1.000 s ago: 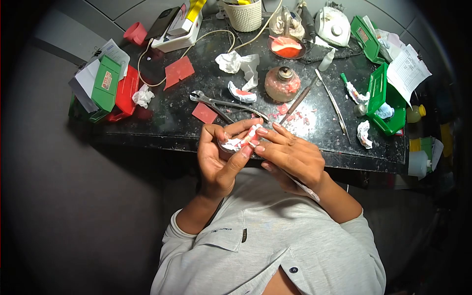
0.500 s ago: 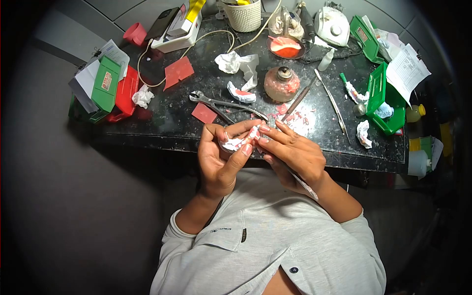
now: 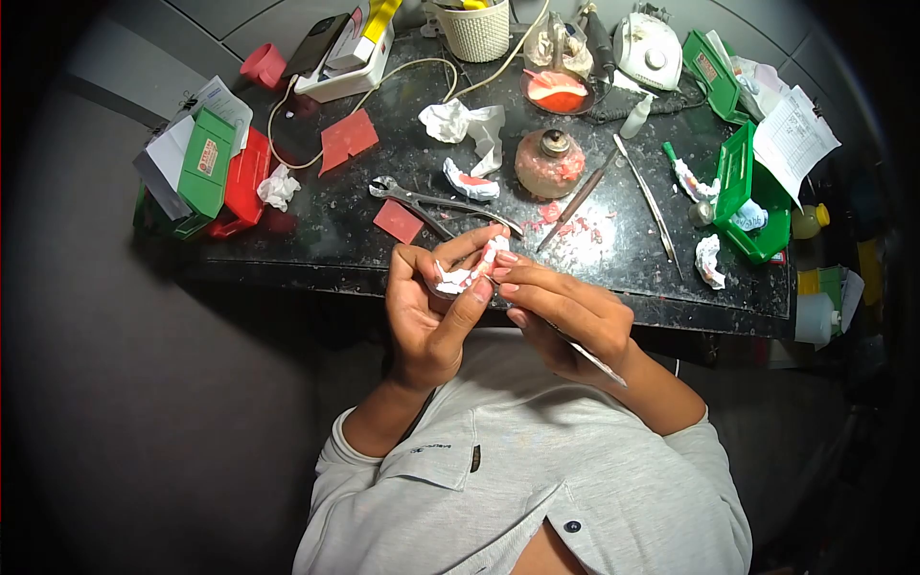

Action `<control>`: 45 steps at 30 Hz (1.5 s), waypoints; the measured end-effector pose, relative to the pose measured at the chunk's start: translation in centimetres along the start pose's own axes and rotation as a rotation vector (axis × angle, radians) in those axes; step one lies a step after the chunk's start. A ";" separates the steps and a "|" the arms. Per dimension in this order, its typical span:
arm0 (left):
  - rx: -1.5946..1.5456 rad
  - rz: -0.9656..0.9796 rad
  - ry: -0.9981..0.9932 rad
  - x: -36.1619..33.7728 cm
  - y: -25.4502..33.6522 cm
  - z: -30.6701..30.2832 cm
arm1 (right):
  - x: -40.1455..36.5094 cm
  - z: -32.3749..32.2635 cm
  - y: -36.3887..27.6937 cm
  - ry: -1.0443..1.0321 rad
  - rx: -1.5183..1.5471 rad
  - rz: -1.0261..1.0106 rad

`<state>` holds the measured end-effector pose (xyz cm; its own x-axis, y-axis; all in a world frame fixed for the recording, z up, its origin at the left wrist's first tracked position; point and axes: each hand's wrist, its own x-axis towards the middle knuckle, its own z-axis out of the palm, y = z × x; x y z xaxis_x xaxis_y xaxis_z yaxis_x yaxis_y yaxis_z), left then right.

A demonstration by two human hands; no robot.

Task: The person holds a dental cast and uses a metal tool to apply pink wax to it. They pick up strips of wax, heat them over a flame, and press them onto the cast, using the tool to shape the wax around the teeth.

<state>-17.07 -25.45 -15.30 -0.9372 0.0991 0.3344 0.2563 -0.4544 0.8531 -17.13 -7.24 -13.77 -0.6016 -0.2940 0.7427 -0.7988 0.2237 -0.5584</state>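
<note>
My left hand (image 3: 427,321) is closed around a white plaster dental cast (image 3: 454,280) with pink wax on it, its thumb pressing the near side. My right hand (image 3: 586,309) grips a thin metal wax carver (image 3: 602,364), whose flat end sticks out below the palm toward my shirt. The carver's other end lies among my fingers at the cast, mostly hidden. Just beyond my hands, on the bench, are pliers (image 3: 436,201), a pink wax sheet (image 3: 397,221) and another cast with pink wax (image 3: 471,180).
A glass spirit burner (image 3: 549,165) stands mid-bench, with wax scraps (image 3: 575,228) before it. Two slim tools, a brown-handled one (image 3: 586,196) and a metal one (image 3: 652,203), lie to its right. Green boxes (image 3: 736,192) and a red box (image 3: 244,187) flank the bench. A cable (image 3: 383,75) crosses the back.
My right hand's fingers have drawn together and shifted slightly down and left along the cast. The carver's lower end has moved a little right. More of the cast shows.
</note>
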 end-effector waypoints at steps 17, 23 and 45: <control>-0.039 -0.019 0.007 0.0 -0.1 -0.2 | 0.3 0.1 0.4 -0.007 -0.051 -0.066; -0.073 -0.041 0.032 0.0 0.2 -0.1 | 0.4 -0.3 0.8 -0.062 -0.051 -0.097; -0.103 -0.237 0.131 -0.2 0.5 -1.2 | 0.3 -0.6 1.1 -0.118 -0.033 -0.117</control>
<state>-17.02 -26.71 -15.43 -0.9924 0.1007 0.0705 0.0078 -0.5208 0.8536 -18.25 -6.54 -13.95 -0.5019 -0.4264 0.7525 -0.8642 0.2116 -0.4565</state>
